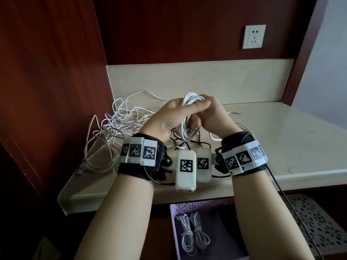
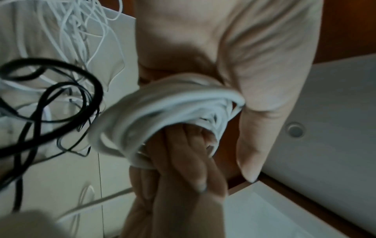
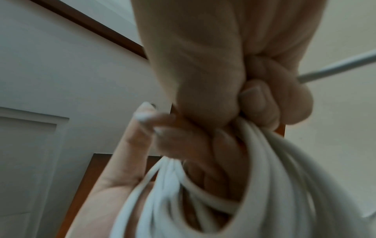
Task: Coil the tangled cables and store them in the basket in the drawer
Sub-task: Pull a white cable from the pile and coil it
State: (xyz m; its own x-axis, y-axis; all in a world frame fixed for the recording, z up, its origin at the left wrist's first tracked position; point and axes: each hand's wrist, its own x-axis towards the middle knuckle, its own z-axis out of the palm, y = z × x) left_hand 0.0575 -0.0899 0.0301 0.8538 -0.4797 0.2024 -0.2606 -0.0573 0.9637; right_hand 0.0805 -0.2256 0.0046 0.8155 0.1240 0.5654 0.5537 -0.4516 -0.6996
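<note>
A coil of white cable (image 1: 188, 119) is held up over the counter between both hands. My left hand (image 1: 178, 111) grips it with the thumb laid across the top loops (image 2: 162, 109). My right hand (image 1: 214, 113) is curled round the same coil (image 3: 264, 169), and one loose strand (image 3: 335, 67) runs out of its fist. A tangle of thin white cables (image 1: 116, 126) lies on the counter to the left. A black cable (image 1: 187, 144) lies under the hands. The purple basket (image 1: 173, 222) in the open drawer below holds two coiled white cables (image 1: 195, 235).
The beige counter (image 1: 281, 147) stretches to the right, with a free cable end (image 1: 235, 112) lying on it. A white patterned basket (image 1: 317, 224) sits to the right of the purple one. A wall socket (image 1: 253, 36) is on the red-brown back panel.
</note>
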